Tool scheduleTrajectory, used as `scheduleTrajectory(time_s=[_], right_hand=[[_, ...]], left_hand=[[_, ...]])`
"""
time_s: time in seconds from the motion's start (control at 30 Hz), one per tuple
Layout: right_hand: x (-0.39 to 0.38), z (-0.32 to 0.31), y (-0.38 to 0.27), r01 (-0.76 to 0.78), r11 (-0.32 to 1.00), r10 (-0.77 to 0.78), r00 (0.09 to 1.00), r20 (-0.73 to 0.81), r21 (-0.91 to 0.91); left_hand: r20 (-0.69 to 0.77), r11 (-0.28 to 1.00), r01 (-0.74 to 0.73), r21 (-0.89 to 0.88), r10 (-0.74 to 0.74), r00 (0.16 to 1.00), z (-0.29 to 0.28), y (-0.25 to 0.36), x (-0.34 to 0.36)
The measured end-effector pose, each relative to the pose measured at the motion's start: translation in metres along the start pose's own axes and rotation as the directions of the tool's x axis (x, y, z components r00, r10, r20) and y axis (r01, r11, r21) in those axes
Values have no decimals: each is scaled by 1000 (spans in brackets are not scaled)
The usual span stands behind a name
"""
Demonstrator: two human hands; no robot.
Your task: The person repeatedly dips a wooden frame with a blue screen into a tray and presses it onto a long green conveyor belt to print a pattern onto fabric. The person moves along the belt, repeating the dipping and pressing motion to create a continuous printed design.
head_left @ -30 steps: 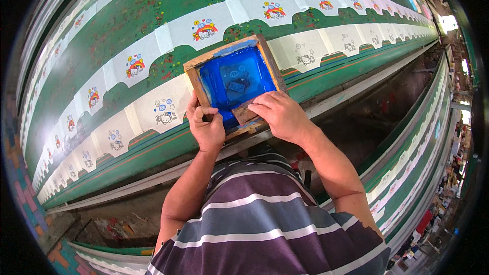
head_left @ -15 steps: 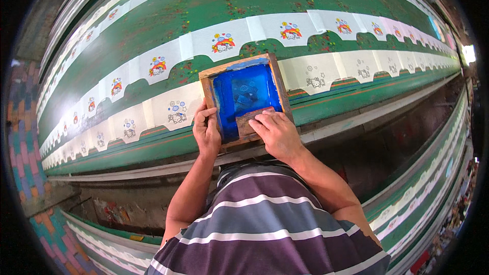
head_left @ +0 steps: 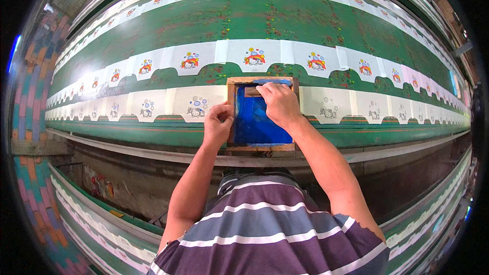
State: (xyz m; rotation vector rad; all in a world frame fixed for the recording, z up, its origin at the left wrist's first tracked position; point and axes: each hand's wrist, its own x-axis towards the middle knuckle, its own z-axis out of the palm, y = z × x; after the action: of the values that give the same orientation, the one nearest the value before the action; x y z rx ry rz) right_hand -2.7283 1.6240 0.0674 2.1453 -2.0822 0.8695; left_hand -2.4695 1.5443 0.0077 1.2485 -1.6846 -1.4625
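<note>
A small wooden screen-printing frame, with blue ink over its mesh, lies square on the row of pale fabric pieces nearest me. My left hand is at its left side, fingers curled and pinched against the wood. Inside the frame, my right hand grips a wooden squeegee near the far bar. The piece left of the frame bears a grey outline cartoon with blue patches; the piece to the right shows only the outline. Whatever is under the frame is hidden.
A long green table, speckled with paint, carries more rows of white pieces with coloured rainbow cartoons. Its pale rail runs between the table and my body. Another table with pieces stands behind me at the lower left.
The frame was tilted and now sits square to the row. My right hand has taken the squeegee from the frame's near end to its far end. The view has turned slightly.
</note>
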Motion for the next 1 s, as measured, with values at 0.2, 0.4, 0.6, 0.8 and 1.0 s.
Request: scheduleTrajectory(time_s=[0.2, 0.4, 0.6, 0.8, 1.0], right_hand=[[23, -3, 10, 112, 992, -123, 970, 208, 63], [27, -34, 40, 252, 954, -297, 874, 385, 163], [9, -38, 31, -94, 995, 87, 965, 246, 17], [-13, -23, 2, -99, 993, 91, 987, 130, 59], [-65, -41, -40, -42, 995, 28, 987, 156, 89]], left_hand=[[28, 992, 42, -120, -39, 999, 1, 4, -1], [46, 998, 55, -30, -53, 998, -1, 14, 0], [84, 998, 63, 23, -65, 994, -5, 22, -2], [89, 1000, 4, -1, -4, 996, -4, 16, -1], [-15, 996, -87, -15, 87, 996, 11, -7, -10]])
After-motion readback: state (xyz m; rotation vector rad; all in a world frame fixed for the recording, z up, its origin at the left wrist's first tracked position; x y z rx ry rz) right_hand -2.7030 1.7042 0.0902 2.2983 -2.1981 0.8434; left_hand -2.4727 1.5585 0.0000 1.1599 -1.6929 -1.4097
